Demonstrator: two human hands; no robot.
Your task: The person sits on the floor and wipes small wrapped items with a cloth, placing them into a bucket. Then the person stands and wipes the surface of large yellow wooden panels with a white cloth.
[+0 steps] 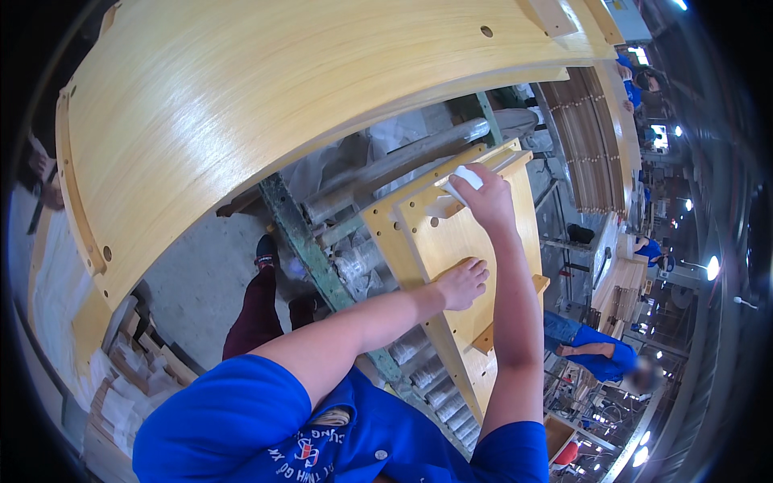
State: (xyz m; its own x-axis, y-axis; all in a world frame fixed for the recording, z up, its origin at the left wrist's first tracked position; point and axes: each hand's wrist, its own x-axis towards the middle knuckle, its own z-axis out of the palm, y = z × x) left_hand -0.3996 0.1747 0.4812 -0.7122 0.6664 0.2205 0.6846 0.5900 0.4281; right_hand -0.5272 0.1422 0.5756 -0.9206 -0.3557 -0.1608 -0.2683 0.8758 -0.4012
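Head view: a pale wooden frame panel (451, 249) is seen at the centre of the frame, its long axis running from the upper centre-right down toward the lower centre, resting on a roller conveyor (378, 266) with a green steel rail; the right hand (485, 197) is set at the panel's upper end, its fingers closed around a small white pad (465, 179) that is pressed to the wood; the left hand (460, 283) is laid flat on the panel's middle, fingers together and extended, palm down; the left hand is thus the nearer to the panel's centre, the right the nearer to its far end, with the uncovered length of the panel lying below both hands, toward the lower centre. One large curved-looking veneered board (241, 113) fills the upper left of the frame; one stack of further boards (596, 145) stands at the upper right. Two hands, one pad and one panel are counted in use; a person in a blue shirt (600, 354) is seen bent over at the lower right, with other workers behind.
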